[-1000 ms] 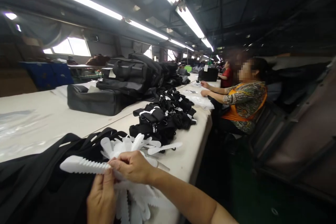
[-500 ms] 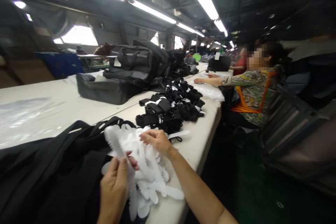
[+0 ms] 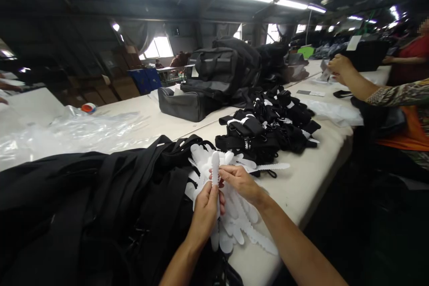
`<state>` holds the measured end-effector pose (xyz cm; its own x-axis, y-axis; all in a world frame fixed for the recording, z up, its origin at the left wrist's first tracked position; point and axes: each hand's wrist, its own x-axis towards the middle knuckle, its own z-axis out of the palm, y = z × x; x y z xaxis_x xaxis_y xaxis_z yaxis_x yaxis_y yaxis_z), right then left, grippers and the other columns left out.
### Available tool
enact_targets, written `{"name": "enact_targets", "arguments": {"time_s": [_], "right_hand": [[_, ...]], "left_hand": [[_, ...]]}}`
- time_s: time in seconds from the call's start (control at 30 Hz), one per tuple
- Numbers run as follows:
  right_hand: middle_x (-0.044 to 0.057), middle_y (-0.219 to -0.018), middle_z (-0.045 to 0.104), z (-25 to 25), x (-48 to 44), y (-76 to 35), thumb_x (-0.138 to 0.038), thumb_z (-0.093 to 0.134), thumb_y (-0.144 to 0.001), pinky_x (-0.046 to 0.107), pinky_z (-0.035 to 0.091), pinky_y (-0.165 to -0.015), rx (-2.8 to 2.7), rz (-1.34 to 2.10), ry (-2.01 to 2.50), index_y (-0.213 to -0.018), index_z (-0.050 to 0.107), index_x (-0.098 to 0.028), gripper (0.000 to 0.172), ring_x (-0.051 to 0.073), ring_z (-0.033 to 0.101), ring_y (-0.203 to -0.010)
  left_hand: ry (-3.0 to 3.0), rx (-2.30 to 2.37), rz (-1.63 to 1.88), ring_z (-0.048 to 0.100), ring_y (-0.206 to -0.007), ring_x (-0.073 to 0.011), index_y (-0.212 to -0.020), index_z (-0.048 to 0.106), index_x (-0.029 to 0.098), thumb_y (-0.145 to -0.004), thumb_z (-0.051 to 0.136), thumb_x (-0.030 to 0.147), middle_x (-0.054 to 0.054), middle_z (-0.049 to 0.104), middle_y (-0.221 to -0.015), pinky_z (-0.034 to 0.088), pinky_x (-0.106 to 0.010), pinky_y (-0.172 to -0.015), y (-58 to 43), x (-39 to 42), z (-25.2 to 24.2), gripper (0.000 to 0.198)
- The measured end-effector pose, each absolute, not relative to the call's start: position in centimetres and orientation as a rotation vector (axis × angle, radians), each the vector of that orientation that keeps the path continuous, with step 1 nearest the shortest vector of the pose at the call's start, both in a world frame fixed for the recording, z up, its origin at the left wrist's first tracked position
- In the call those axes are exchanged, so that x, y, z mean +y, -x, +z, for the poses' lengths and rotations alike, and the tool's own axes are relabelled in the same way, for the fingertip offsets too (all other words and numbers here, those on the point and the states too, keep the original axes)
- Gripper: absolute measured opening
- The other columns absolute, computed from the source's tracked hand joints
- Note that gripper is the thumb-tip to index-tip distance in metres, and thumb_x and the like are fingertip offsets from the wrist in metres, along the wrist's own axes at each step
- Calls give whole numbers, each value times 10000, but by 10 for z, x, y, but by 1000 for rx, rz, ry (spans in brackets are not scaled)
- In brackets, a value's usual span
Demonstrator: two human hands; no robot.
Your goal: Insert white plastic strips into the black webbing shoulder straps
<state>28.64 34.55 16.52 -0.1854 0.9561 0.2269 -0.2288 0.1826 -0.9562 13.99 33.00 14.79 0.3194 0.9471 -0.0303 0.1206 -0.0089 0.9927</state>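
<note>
My left hand (image 3: 208, 205) is closed around the lower part of a white strip (image 3: 215, 164), which stands nearly upright with a rounded top and notched edges. My right hand (image 3: 241, 182) pinches at the strip's right edge, its fingertips close to the left hand's. Beneath both hands spreads a loose heap of similar white strips (image 3: 236, 225), some sticking out to the right. Black fabric bags (image 3: 83, 201) with straps lie against the heap on the left. Just behind it is a pile of bundled black straps (image 3: 268, 120) wrapped with white strips.
A dark grey bag (image 3: 214, 71) stands farther back on the pale table (image 3: 301, 174). Clear plastic sheeting (image 3: 100, 132) and a tape roll (image 3: 88, 107) lie at the left. At the right, a co-worker's hand (image 3: 342, 68) holds a small item over the table.
The view has turned left. My right hand has moved from the heap to the strip in my left hand. The co-worker's hand has risen from the table.
</note>
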Motion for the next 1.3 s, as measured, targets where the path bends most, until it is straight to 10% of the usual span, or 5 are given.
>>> {"name": "enact_targets", "arguments": {"time_s": [0.63,0.87,0.97,1.3], "right_hand": [[-18,-628,547,143,366,-291,-446,856,-613,183,333,-459,-532,1082,884,-728,697,-127,375,56,427,-529],[64,-1166,553,140,364,-285,-374,808,-690,229,484,-609,-869,614,1081,-1375,491,-259,763,85,544,-689],[30,-869,597,145,356,-280,-478,655,-842,221,410,-537,-1020,821,979,-1118,680,-189,400,80,480,-588],[-32,-553,516,158,349,-277,-418,865,-603,232,280,-508,-900,1242,752,-574,636,-126,372,66,407,-510]], "left_hand": [[-1110,1267,1323,642,-716,-154,-962,612,168,-881,517,557,-28,682,-823,503,-275,-704,-133,330,157,409],[-1290,993,1016,560,-529,-130,-925,595,165,-854,555,546,22,608,-613,475,-252,-546,-142,327,154,390],[-1311,1008,980,571,-501,-144,-905,616,157,-795,596,598,8,620,-604,476,-256,-493,-141,328,145,455],[-1551,1072,817,616,-575,-214,-773,666,193,-682,626,714,-15,657,-574,529,-304,-606,-133,343,135,530]]}}
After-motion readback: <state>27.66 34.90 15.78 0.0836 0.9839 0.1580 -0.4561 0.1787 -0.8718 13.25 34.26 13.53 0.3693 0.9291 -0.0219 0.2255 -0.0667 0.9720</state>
